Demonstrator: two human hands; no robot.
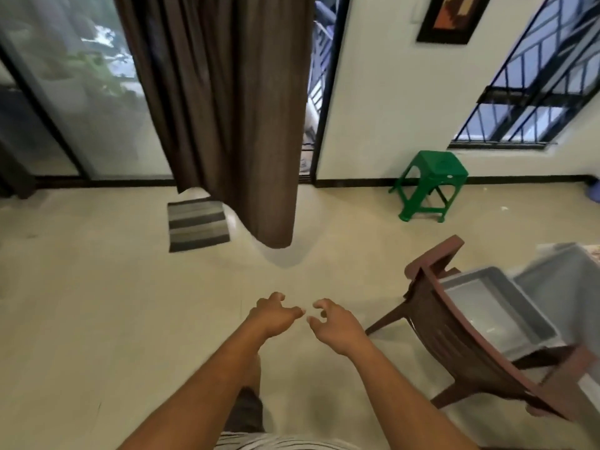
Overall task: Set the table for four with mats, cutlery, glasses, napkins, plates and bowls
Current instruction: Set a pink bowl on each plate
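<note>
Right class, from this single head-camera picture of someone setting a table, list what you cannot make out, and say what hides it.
- The table: cut off by the right edge and blurred; no mats, cutlery or plates can be made out.
- The grey tray: partly hidden behind the brown chair.
- The framed picture: cropped by the top edge.
- Outside the glass door: hazy, and partly covered by the curtain.
- Both the left hand and the right hand are empty.

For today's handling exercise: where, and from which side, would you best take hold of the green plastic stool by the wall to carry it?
Grip the green plastic stool by the rim of its flat square seat, coming from above on the near side. It stands upright on splayed legs, apart from the wall, so the seat edge is open to the fingers. Both the left hand and the right hand are empty.
</note>
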